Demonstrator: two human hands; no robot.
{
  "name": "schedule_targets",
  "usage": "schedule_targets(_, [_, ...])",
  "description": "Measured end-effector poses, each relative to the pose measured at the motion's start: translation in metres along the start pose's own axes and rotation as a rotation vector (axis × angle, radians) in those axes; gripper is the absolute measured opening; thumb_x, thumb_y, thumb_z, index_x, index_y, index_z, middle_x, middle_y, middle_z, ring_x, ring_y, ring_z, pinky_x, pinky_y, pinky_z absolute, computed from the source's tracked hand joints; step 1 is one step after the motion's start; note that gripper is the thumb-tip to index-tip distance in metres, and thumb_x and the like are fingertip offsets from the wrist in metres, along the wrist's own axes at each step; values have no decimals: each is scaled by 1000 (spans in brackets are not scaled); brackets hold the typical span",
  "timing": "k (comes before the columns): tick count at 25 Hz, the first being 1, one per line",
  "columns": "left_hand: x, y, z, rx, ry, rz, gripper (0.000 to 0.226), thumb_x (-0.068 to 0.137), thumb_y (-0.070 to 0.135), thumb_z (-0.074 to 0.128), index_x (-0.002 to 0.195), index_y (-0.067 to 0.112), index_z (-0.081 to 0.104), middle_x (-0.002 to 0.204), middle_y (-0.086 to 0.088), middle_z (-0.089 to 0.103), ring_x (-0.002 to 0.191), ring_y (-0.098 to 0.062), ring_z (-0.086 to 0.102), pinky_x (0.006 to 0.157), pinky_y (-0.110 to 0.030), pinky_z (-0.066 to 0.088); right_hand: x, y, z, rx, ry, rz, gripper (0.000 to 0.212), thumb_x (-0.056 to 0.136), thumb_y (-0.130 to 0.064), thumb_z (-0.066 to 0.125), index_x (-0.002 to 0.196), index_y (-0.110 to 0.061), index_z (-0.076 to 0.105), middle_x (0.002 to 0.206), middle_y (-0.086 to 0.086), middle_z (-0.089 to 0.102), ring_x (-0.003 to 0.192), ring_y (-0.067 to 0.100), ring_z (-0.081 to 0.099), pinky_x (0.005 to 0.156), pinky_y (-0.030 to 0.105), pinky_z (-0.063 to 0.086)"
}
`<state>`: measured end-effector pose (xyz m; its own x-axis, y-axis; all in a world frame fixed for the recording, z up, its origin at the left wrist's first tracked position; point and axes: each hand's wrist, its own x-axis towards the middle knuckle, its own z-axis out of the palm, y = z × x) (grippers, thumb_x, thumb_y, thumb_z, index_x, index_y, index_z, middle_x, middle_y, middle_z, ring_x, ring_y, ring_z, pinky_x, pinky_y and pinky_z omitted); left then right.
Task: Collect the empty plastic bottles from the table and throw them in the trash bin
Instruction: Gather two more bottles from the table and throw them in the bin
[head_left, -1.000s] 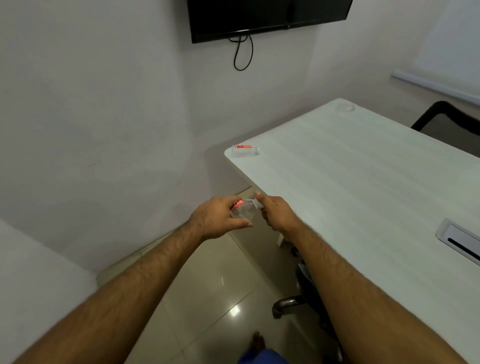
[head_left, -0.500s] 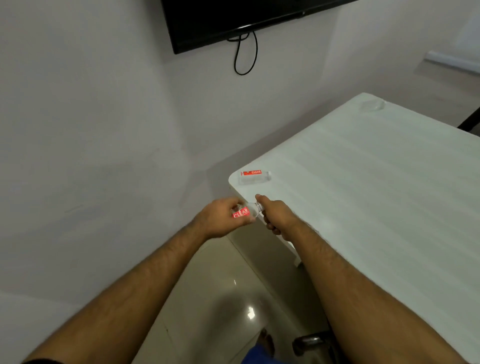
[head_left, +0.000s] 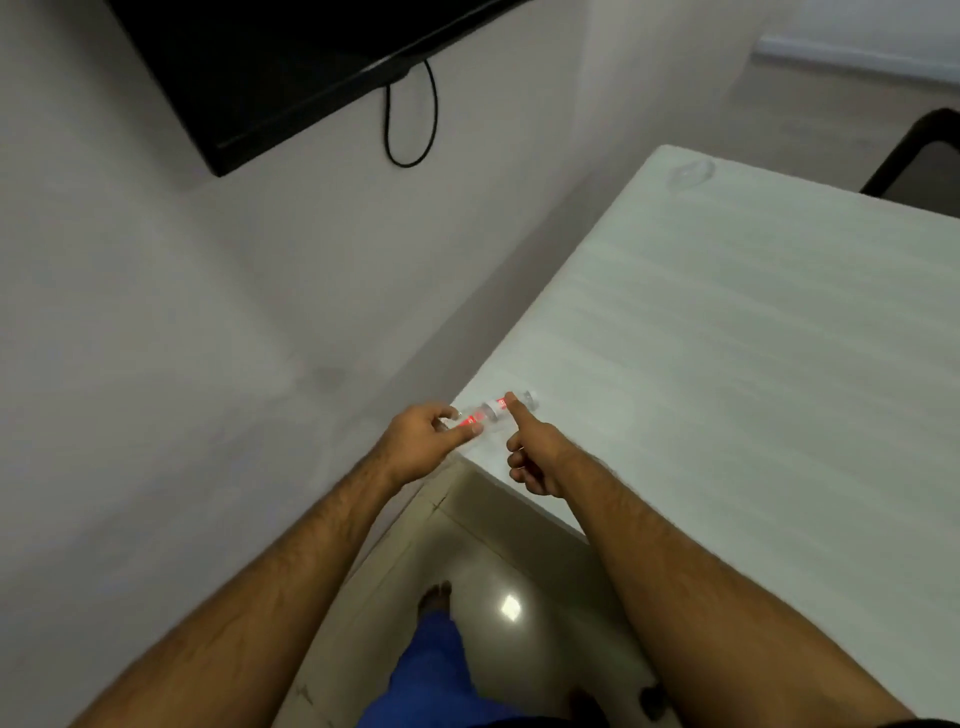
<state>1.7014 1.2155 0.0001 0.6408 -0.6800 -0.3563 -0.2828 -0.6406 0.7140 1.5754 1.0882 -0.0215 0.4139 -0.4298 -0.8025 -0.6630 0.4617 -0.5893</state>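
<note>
The left hand (head_left: 415, 441) has its fingers (head_left: 465, 430) curled shut around a small clear bottle (head_left: 470, 420) with a red label, held just off the near corner of the bench (head_left: 753, 389). The right hand (head_left: 535, 457) is mostly curled, its forefinger stretched out and touching a second bottle (head_left: 511, 402) that lies on its side at the very corner of the bench; it has no hold on it yet, and the blur makes it hard to say where one bottle ends and the other begins.

Judging from this, the task is partway through: one bottle is in hand, the second is about to be taken, and a faint clear shape (head_left: 691, 174) at the far corner may be a third, though it is too dim to be sure. No trash bin is in view, so the throwing away is wholly left to do.

The lying bottle sits right at the bench edge and could roll off toward the floor (head_left: 467, 561) if nudged. The bench top beyond is bare and open. To the left, the wall (head_left: 182, 338) stands close, leaving a narrow strip of floor to walk along. A chair (head_left: 919, 156) stands at the far side.
</note>
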Motion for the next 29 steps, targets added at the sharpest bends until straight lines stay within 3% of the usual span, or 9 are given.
schedule_targets(3, [63, -3, -24, -81, 59, -28, 43, 87, 49, 65, 112, 14, 62, 105, -5, 68, 83, -16, 64, 60, -24, 50, 42, -8, 24, 100, 297, 47, 80, 78, -84, 41, 104, -12, 62, 89, 7, 70, 71, 20, 68, 55, 22, 53])
schedule_targets(5, [96, -4, -33, -113, 16, -41, 42, 88, 46, 64, 116, 15, 60, 108, -6, 66, 85, -16, 63, 66, -25, 51, 63, -10, 34, 68, 416, 101, 81, 76, -86, 41, 97, -12, 62, 84, 8, 71, 67, 22, 70, 62, 26, 58])
schedule_targets(8, [136, -8, -31, -83, -82, -50, 46, 88, 48, 64, 121, 17, 58, 114, -5, 65, 92, -20, 64, 76, -31, 55, 89, -19, 48, 2, 509, 163, 79, 74, -88, 41, 93, -14, 61, 82, 4, 71, 61, 19, 68, 68, 26, 59])
schedule_targets(11, [155, -7, -26, -62, -149, -50, 49, 88, 50, 63, 124, 18, 57, 120, -5, 65, 98, -23, 65, 80, -35, 56, 109, -25, 53, -46, 577, 159, 75, 73, -83, 52, 111, -19, 58, 108, 5, 71, 85, 23, 70, 85, 35, 59])
schedule_targets(15, [155, 4, -13, -83, -215, -69, 49, 88, 50, 63, 126, 19, 56, 122, -4, 64, 101, -25, 66, 86, -39, 58, 106, -24, 54, 180, 566, 117, 68, 74, -64, 69, 121, -20, 47, 116, 5, 64, 95, 25, 67, 74, 39, 60])
schedule_targets(20, [117, 33, 27, -202, -340, -71, 44, 91, 44, 61, 129, 22, 57, 121, -3, 67, 100, -22, 68, 87, -39, 58, 42, 9, 24, 562, 657, -62, 55, 81, -55, 71, 117, -23, 47, 107, 0, 64, 80, 14, 67, 57, 29, 52])
schedule_targets(24, [34, 84, 91, -267, -563, 9, 39, 92, 38, 63, 126, 20, 60, 118, -2, 69, 100, -21, 68, 86, -35, 56, -56, 72, -33, 737, 817, -186, 53, 86, -59, 62, 121, -20, 56, 111, 3, 70, 91, 21, 71, 77, 42, 63])
schedule_targets(27, [-57, 133, 138, -308, -750, 102, 26, 93, 33, 63, 114, 18, 64, 109, -3, 71, 98, -21, 69, 88, -38, 55, -146, 136, -73, 864, 962, -252, 46, 91, -56, 57, 117, -18, 63, 107, 3, 74, 90, 20, 74, 75, 39, 63])
schedule_targets(29, [-110, 159, 165, -346, -841, 143, 29, 92, 29, 66, 117, 16, 63, 110, -5, 72, 99, -23, 70, 85, -39, 57, -200, 165, -92, 909, 1015, -304, 40, 95, -52, 55, 113, -18, 65, 105, 3, 75, 89, 19, 74, 67, 32, 62])
